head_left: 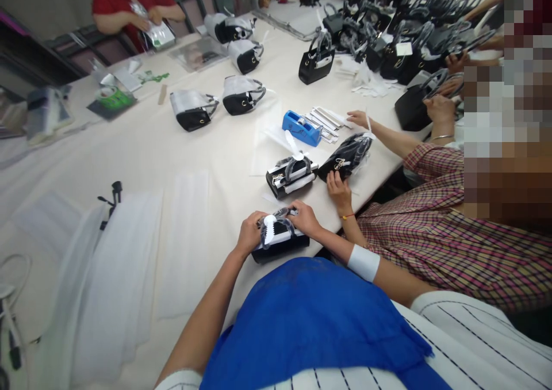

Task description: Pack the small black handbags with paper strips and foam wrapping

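Observation:
A small black handbag (282, 247) with plastic-wrapped handles and a white tag lies at the table edge before me. My left hand (250, 233) is closed around its left end. On its far right side, my right hand (304, 218) pinches the bag near the base of a handle. Just beyond stands another black handbag (291, 178), with wrapped handles, a white strip and a white tag. To its right, a co-worker's hand (338, 193) touches a black handbag (345, 159) covered in clear plastic.
A blue tape dispenser (302, 128) sits by a pile of white strips (328, 122). White foam sheets (116, 286) lie at left. Several partly wrapped handbags (244, 95) stand farther back, and many black bags (388, 27) are heaped at back right. Co-workers sit at right.

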`<state>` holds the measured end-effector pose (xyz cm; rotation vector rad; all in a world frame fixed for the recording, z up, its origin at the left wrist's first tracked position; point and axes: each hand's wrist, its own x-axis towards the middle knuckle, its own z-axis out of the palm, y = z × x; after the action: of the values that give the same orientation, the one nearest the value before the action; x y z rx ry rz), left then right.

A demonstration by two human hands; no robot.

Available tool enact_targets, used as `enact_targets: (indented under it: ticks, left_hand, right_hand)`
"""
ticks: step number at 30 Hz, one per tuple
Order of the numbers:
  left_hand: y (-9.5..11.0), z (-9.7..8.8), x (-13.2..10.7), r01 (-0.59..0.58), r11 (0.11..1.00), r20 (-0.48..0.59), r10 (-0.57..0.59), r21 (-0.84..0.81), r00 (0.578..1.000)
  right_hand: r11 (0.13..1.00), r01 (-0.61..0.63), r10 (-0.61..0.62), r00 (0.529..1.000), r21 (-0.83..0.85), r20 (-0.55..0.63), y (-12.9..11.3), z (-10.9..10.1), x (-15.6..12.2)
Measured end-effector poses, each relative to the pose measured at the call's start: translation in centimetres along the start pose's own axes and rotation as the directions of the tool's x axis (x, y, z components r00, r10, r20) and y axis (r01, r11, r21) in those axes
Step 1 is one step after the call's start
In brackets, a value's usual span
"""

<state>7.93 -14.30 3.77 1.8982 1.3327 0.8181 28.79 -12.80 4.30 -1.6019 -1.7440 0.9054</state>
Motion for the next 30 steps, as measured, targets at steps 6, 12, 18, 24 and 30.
enact_targets:
  ticks: [6,12,18,24,30]
  left_hand:
    - [-0.3,0.5,0.3,0.044,0.994,-0.029,-0.041,0.103,0.999]
    - [-0.1,0.5,0.3,0.06,0.997,-0.084,-0.056,0.045,0.995]
    - [1.1,0.3,-0.5,0.06,0.998,-0.092,-0.059,0.015,0.994]
    - [1.7,0.2,-0.5,0.052,0.998,-0.081,-0.05,0.026,0.995]
    - [1.7,0.2,-0.5,0.056,0.998,-0.077,-0.053,0.033,0.996]
  right_hand:
    - [0.999,0.03,-0.031,0.998,-0.009,-0.046,0.3,0.1,-0.1]
    - [0.997,0.046,-0.046,0.999,0.055,-0.003,-0.2,-1.2,-1.2]
    - [0.969,-0.018,-0.032,0.98,0.247,0.197,1.3,-3.7,-1.4]
    - [0.945,-0.075,-0.071,0.903,0.319,0.424,3.4,-5.1,1.4]
    - [0.978,0.129,-0.198,0.823,0.165,0.532,2.7,-5.5,3.8]
